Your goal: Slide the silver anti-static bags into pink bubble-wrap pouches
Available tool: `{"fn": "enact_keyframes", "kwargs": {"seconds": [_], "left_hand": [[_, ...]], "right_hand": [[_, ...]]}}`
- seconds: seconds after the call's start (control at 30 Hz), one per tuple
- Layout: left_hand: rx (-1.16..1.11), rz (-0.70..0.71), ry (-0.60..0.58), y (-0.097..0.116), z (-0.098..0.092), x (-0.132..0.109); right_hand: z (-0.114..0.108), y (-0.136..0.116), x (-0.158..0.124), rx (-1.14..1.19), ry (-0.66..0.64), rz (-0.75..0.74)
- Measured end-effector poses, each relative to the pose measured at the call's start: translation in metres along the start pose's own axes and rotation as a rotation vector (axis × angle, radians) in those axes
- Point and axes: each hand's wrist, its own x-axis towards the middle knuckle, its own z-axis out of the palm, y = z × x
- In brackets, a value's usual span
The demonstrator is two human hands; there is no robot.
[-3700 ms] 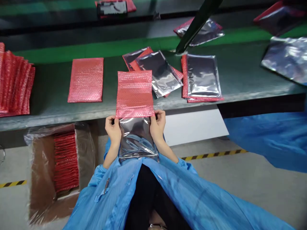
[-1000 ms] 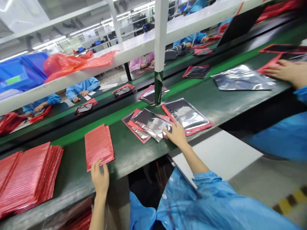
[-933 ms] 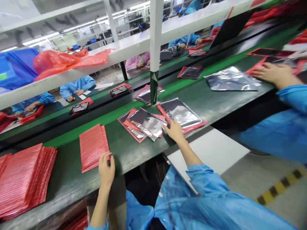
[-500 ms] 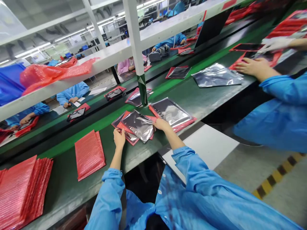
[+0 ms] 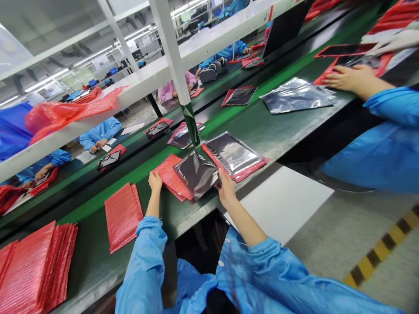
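Observation:
My left hand (image 5: 155, 181) is closed on the upper left corner of a red bubble-wrap pouch (image 5: 173, 175). My right hand (image 5: 226, 188) pinches the right edge of a flat, dark panel in a shiny clear bag (image 5: 196, 174). This bagged panel overlaps the pouch's right side. Just beyond my right hand, a stack of similar shiny bagged panels (image 5: 234, 152) rests on red bubble wrap. Left of my left hand, a few red bubble-wrap pouches (image 5: 122, 213) lie on the green work surface (image 5: 88, 257).
A large pile of red pouches (image 5: 32, 266) stands at the near left. A white post (image 5: 168, 48) rises beyond my hands, holding a shelf. Silvery bags (image 5: 297, 97) lie to the right, near a co-worker's hand (image 5: 356, 78). More red-wrapped panels (image 5: 240, 95) lie farther back.
My hands have moved apart, the left toward the left, the right toward the right and nearer. The bagged panel has shifted with my right hand, and more of the red pouch now shows.

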Motion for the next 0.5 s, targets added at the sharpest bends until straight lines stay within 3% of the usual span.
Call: {"fn": "enact_keyframes", "kwargs": {"seconds": [0.13, 0.27, 0.37, 0.43, 0.5], "left_hand": [[0.025, -0.025, 0.027, -0.005, -0.022, 0.008], [0.042, 0.058, 0.113, -0.002, -0.039, -0.013], [0.063, 0.317, 0.058, 0.005, -0.042, -0.059], [0.089, 0.527, -0.085, 0.010, -0.039, -0.096], [0.124, 0.650, -0.200, 0.016, -0.035, -0.128]], "right_hand": [[0.024, -0.002, -0.014, 0.319, -0.190, 0.135], [0.036, -0.007, -0.018, 0.327, -0.136, 0.168], [0.015, -0.018, -0.018, 0.283, -0.136, 0.096], [-0.015, -0.027, -0.018, 0.245, -0.077, 0.050], [-0.054, -0.036, -0.020, 0.191, 0.028, 0.031]]}}
